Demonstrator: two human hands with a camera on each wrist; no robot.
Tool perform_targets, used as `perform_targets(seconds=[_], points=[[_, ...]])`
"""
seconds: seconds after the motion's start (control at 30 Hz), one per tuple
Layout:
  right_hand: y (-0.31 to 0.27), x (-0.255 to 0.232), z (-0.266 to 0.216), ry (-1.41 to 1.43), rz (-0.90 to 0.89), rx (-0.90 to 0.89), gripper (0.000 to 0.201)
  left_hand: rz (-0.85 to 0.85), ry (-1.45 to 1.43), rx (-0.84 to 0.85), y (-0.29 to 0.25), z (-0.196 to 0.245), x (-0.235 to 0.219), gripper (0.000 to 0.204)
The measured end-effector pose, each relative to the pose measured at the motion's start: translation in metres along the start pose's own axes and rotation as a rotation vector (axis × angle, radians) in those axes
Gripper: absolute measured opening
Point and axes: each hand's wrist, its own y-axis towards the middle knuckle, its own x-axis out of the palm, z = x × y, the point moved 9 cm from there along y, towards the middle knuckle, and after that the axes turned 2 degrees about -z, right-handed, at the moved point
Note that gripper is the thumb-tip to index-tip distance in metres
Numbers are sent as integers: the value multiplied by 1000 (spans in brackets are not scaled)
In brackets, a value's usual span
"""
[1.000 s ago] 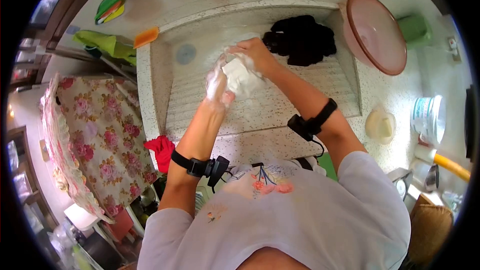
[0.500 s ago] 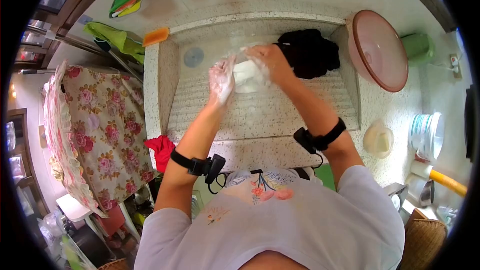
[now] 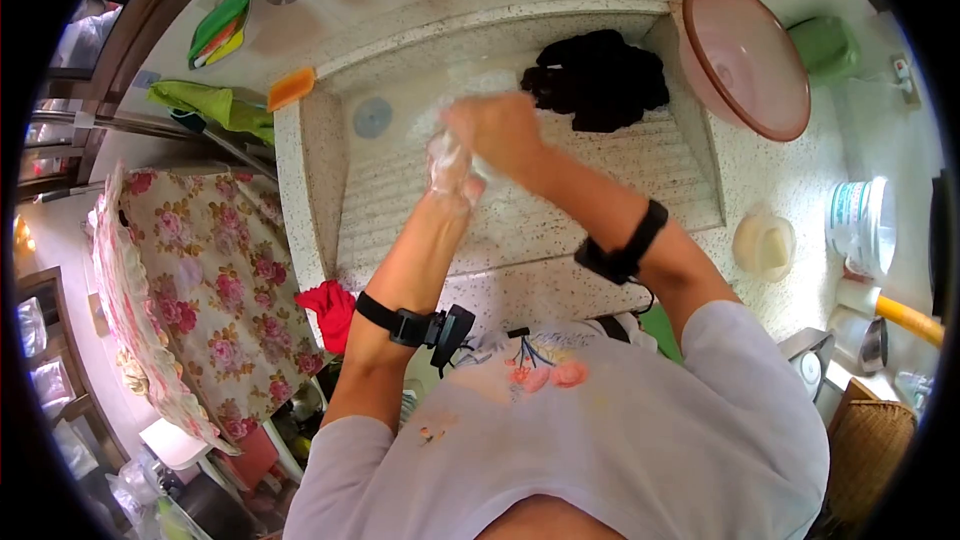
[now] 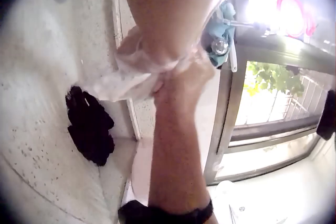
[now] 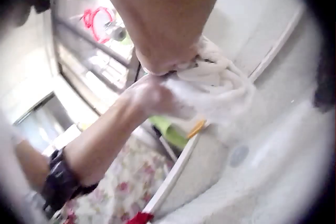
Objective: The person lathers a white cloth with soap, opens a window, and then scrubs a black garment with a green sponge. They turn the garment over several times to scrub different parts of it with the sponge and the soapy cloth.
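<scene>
Both hands meet over the ridged stone sink (image 3: 590, 180) with a soapy white cloth (image 5: 223, 90) between them. My left hand (image 3: 450, 168), coated in suds, grips the cloth from the left. My right hand (image 3: 497, 130) lies across it from above, fingers curled round the cloth and blurred by motion. In the head view the hands hide most of the cloth. The left wrist view shows a wet fold of the white cloth (image 4: 121, 85) hanging out beside the hands. A bunched black cloth (image 3: 600, 80) lies in the sink to the right.
A pink basin (image 3: 745, 55) leans at the sink's right end. An orange sponge-like block (image 3: 291, 90) sits on the back left corner. Red cloth (image 3: 328, 312) hangs at the front left, near a flowered cover (image 3: 215, 270). The drain (image 3: 373, 117) is at the sink's back left.
The hands have come together; the right hand has moved left over the left hand, and the white cloth that showed between them is now mostly covered. The head view has shifted slightly.
</scene>
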Motion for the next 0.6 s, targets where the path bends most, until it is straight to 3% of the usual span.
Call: perform_targets(seconds=[0.07, 0.17, 0.23, 0.27, 0.3, 0.37, 0.43, 0.47, 0.53, 0.57, 0.6], points=[[-8, -13, -40, 150, 87, -113, 23, 32, 22, 0, 10, -9, -14, 29], [-3, 16, 15, -154, -157, 34, 23, -45, -62, -68, 7, -5, 1, 32], [-2, 2, -17, 38, -126, -17, 17, -626, -645, 549, 14, 18, 37, 34], [-5, -1, -34, 143, -127, -38, 14, -621, -649, 549, 13, 12, 34, 34], [-10, 1, -25, 222, 15, -28, 14, -615, -653, 549, 12, 7, 31, 33], [-6, 16, 5, -3, -89, -11, 13, -63, -66, -38, 21, -15, -9, 29], [-6, 18, -3, -95, -189, 26, 14, -98, -150, -68, 39, -25, -17, 37], [-6, 14, -9, -46, -120, -27, 12, -111, -205, -91, 46, -38, -21, 41], [-11, 8, -17, 54, 30, -114, 22, 20, 20, -95, 24, -26, -22, 41], [-10, 27, 12, -42, -169, 4, 13, 80, 134, -93, 14, -13, -18, 41], [-11, 23, 1, -42, -149, -35, 11, 101, 174, -96, 13, -13, -21, 40]])
